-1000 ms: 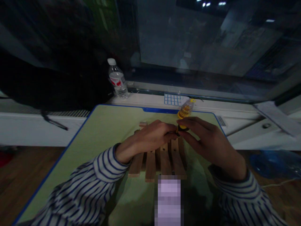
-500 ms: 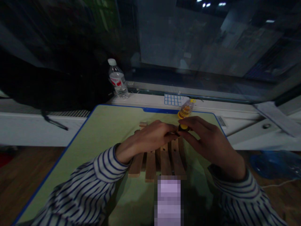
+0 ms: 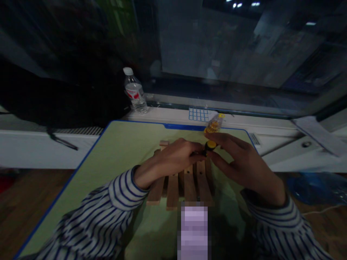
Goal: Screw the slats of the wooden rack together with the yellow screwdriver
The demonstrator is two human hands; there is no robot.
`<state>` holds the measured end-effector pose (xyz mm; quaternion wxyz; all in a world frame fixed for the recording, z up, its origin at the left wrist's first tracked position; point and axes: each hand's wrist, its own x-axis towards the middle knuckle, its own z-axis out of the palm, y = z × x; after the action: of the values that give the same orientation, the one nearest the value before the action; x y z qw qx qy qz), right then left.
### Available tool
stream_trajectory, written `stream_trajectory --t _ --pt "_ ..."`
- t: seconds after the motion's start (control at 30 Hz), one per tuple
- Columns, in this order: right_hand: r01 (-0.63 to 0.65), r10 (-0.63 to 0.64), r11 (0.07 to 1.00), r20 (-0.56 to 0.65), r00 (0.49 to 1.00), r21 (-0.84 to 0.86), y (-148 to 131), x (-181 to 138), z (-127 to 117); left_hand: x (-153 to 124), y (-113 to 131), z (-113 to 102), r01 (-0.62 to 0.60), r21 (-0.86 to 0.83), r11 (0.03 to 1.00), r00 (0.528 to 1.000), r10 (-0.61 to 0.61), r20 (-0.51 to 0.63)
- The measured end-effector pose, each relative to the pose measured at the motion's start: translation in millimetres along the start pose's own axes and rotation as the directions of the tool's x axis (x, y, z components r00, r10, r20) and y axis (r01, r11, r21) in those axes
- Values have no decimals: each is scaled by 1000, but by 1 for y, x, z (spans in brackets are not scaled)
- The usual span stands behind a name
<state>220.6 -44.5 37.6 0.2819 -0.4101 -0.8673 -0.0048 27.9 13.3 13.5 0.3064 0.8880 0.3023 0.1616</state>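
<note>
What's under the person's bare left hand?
Under the bare left hand: flat brown wooden slats, their near ends showing, some with small dark holes. A pale wooden piece shows beyond the hand. The stretch directly beneath is covered.

Can read no lettering.
Can see just red on the label of the bottle, too blurred.

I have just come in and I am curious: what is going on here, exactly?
A person has both hands at a small black-and-yellow handle. The right hand has its grip around the handle, though contact is hard to judge. The left hand has its grip right beside it, partly hiding the wooden slats on the table. A water bottle stands on the windowsill.
</note>
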Motion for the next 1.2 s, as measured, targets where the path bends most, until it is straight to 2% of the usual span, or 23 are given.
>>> stream_trajectory --t 0.13,0.47,0.7,0.97,1.2 --pt "26 -27 1000 6 1000 11 1 0 1 -1 1 -1 21 31 999 1000 -21 -5" --pt "-20 20 999 -10 1000 -41 1 1 3 -1 5 -2 52 95 994 998 -49 -35" --pt "-43 42 995 -13 999 -90 0 0 4 -1 -1 0 17 61 998 1000 -18 8" --pt "-64 65 991 3 998 -121 -2 0 6 -2 2 -2 19 89 996 1000 -19 -5" --pt "-96 97 988 3 995 -120 0 -1 7 -2 2 -2 2 20 1000 1000 -2 -2"
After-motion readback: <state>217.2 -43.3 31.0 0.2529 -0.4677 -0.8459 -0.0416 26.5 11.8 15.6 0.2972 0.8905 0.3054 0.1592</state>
